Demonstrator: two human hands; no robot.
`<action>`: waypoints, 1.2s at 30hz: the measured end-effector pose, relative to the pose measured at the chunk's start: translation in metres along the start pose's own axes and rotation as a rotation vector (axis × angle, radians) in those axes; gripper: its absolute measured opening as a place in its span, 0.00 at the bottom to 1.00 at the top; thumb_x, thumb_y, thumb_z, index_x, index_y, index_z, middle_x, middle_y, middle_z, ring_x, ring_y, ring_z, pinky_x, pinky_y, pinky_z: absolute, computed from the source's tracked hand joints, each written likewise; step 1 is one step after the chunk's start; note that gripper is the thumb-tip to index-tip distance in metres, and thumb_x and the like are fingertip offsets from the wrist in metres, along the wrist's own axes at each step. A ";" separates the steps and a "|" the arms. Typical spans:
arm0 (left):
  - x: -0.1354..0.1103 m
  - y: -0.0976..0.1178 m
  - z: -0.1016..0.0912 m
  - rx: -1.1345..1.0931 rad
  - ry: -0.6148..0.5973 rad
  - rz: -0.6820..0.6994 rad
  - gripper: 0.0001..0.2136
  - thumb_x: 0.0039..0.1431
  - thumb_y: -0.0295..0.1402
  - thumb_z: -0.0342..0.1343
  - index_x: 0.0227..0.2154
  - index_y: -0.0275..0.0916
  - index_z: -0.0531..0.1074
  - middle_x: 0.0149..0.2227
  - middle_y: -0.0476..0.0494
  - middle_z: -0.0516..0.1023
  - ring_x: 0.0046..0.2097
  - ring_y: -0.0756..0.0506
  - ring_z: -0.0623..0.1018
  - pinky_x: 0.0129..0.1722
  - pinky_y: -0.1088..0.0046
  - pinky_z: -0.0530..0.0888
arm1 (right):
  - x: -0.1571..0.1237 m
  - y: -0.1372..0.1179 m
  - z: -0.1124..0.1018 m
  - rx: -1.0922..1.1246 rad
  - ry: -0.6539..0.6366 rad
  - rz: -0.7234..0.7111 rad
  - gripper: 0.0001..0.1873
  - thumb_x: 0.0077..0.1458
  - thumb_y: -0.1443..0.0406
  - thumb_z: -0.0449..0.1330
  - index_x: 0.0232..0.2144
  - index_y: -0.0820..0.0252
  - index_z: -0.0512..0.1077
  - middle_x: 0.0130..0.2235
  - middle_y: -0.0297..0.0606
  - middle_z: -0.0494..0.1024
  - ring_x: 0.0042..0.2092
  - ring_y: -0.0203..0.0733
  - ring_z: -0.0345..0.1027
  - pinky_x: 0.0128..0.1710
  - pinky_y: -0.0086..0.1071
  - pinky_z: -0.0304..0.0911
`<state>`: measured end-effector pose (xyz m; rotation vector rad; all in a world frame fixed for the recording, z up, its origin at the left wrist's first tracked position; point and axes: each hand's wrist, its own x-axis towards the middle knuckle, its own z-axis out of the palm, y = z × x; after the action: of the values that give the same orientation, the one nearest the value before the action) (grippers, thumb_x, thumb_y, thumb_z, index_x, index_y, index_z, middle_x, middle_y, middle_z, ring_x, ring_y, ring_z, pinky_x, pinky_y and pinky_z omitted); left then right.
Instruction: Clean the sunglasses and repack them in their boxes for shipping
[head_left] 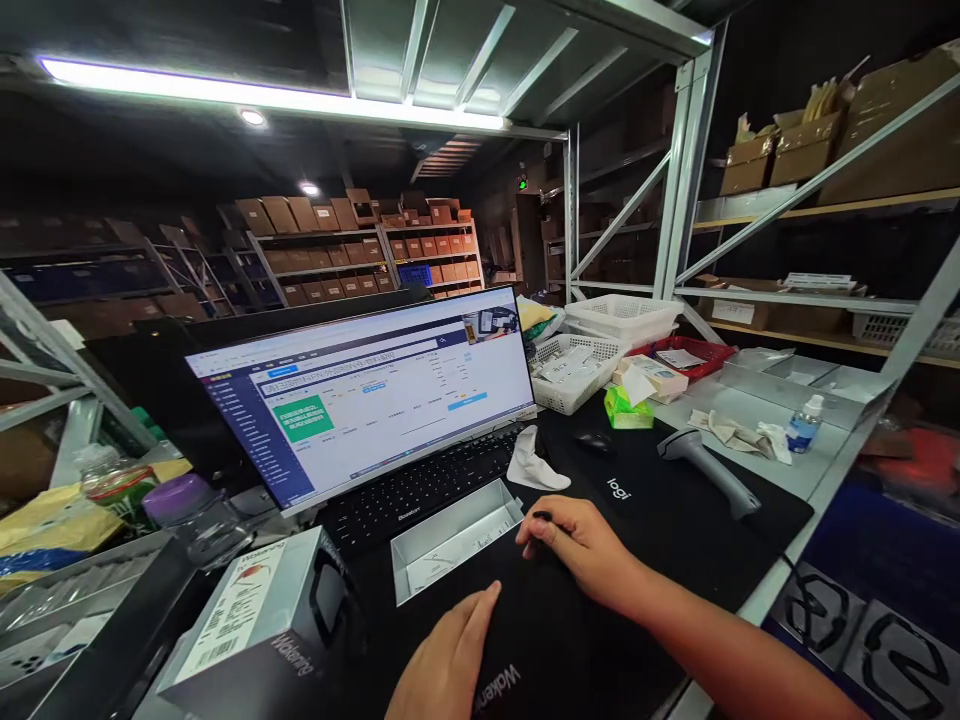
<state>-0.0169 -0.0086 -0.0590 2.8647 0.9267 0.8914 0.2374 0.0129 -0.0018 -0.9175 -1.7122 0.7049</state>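
My right hand is closed in a pinch above the black desk mat, with a small dark tip showing at the thumb and fingers. What that tip belongs to is hidden. My left hand lies lower, its fingers stretched out, on or beside a black surface printed with white letters. Just beyond both hands sits an open, shallow grey box tray with printing inside. A crumpled white cloth lies past my right hand. At the left stands a grey product box with a label on top.
A monitor and keyboard stand behind the tray. To the right are a mouse, a barcode scanner, a green tissue pack and a spray bottle. White baskets stand at the back.
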 end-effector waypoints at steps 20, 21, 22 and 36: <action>-0.004 -0.043 0.035 0.453 0.297 -0.373 0.10 0.60 0.20 0.50 0.39 0.36 0.73 0.64 0.28 0.62 0.66 0.27 0.64 0.56 0.39 0.72 | -0.025 0.066 -0.089 0.385 0.578 0.319 0.39 0.47 0.48 0.69 0.60 0.50 0.68 0.58 0.45 0.74 0.58 0.62 0.70 0.57 0.52 0.67; -0.007 -0.046 0.036 0.462 0.286 -0.301 0.08 0.59 0.19 0.51 0.33 0.35 0.71 0.62 0.29 0.65 0.64 0.29 0.67 0.55 0.42 0.74 | -0.024 0.069 -0.091 0.455 0.671 0.341 0.36 0.49 0.49 0.68 0.59 0.49 0.68 0.58 0.43 0.75 0.57 0.59 0.71 0.56 0.52 0.68; -0.009 -0.047 0.036 0.464 0.287 -0.218 0.08 0.59 0.18 0.51 0.29 0.36 0.69 0.60 0.31 0.68 0.63 0.32 0.70 0.56 0.45 0.74 | -0.023 0.071 -0.093 0.506 0.753 0.348 0.34 0.50 0.50 0.67 0.58 0.49 0.70 0.57 0.42 0.76 0.57 0.57 0.71 0.57 0.51 0.68; -0.042 0.028 0.033 0.242 0.385 -0.307 0.08 0.60 0.25 0.58 0.26 0.38 0.68 0.60 0.35 0.67 0.61 0.39 0.71 0.51 0.70 0.76 | -0.029 0.067 -0.041 0.528 0.640 0.474 0.29 0.53 0.47 0.65 0.53 0.51 0.71 0.42 0.38 0.82 0.44 0.54 0.78 0.49 0.48 0.73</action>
<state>-0.0129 -0.0492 -0.1037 2.6589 1.5563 1.4027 0.2978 0.0254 -0.0582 -1.0256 -0.6961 0.9798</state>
